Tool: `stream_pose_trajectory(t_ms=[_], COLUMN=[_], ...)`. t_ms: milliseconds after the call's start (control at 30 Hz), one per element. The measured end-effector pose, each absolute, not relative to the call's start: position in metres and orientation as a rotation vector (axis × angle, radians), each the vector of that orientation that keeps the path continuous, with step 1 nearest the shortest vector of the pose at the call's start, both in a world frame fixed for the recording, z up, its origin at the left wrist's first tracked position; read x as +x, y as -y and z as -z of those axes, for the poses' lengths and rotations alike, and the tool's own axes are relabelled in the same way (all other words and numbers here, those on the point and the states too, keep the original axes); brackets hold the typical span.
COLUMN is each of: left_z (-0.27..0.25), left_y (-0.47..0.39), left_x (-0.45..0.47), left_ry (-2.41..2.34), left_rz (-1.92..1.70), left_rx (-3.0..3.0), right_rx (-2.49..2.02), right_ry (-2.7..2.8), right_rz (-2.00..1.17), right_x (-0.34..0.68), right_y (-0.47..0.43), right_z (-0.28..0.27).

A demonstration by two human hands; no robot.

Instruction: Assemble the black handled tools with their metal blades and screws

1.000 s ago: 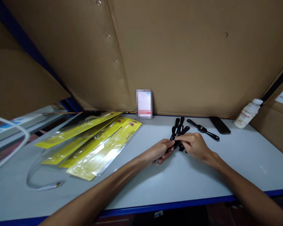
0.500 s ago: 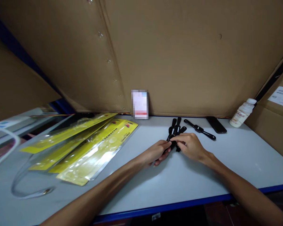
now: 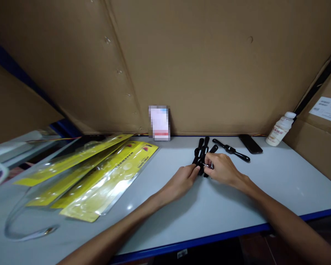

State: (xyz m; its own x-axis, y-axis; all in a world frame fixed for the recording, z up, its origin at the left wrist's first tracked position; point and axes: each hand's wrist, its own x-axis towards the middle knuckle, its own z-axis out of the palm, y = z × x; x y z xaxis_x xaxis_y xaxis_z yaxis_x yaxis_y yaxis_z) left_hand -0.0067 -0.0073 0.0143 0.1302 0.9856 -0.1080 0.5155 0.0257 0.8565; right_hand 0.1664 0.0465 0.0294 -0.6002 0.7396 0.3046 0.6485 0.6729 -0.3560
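Note:
Several black watch straps [image 3: 206,145] lie in an overlapping cluster at the table's middle. My left hand [image 3: 183,179] grips the near part of one strap, thumb on top, low over the table. Close beside it, my right hand [image 3: 222,167] is closed with its fingertips pinched together over the cluster. A small shiny bit shows at those fingertips, too small to name. Another black watch strap [image 3: 231,149] with a wider middle piece lies apart, beyond the right hand. The fingers cover much of the held strap.
Yellow clear-fronted packages [image 3: 110,184] overlap on the left, with a pale cable [image 3: 24,237] beside them. A lit phone [image 3: 159,125] leans on the cardboard wall. At back right are a dark phone [image 3: 250,143] and a white bottle [image 3: 280,129].
Both hands have lowered the held strap toward the table. My right fingertips now pinch at a small shiny bit. The whole view has shifted slightly.

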Motion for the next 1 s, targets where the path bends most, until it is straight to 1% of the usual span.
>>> stream_pose_trajectory(t_ms=[100,333,467,600,667,833,1000], left_z=[-0.015,-0.016,-0.018,-0.016,-0.015,-0.014,-0.014], left_y=[0.007,0.005,0.005,0.004,0.003,0.003,0.004], left_x=[-0.007,-0.010,-0.011,-0.013,-0.014,-0.013,-0.011], left_ry=[-1.521,-1.471,-1.461,-1.403,-1.381,-1.378,-1.376], left_rz=[-0.822,-0.649,-0.629,-0.626,-0.629,-0.627,-0.620], left_rx=[1.706,1.447,1.416,1.365,1.351,1.362,1.407], right_rx=[-1.133,-1.169,-1.128,-1.206,-1.161,-0.892,-0.849], right_ry=[2.503,2.615,2.651,2.549,2.469,2.448,2.462], right_rz=[-0.232,-0.180,-0.209,-0.242,-0.298,-0.582,-0.576], right_x=[0.169,0.177,0.181,0.186,0.186,0.179,0.175], right_y=[-0.049,-0.055,-0.060,-0.067,-0.069,-0.066,-0.063], right_z=[-0.031,-0.029,-0.032,-0.038,-0.040,-0.032,-0.027])
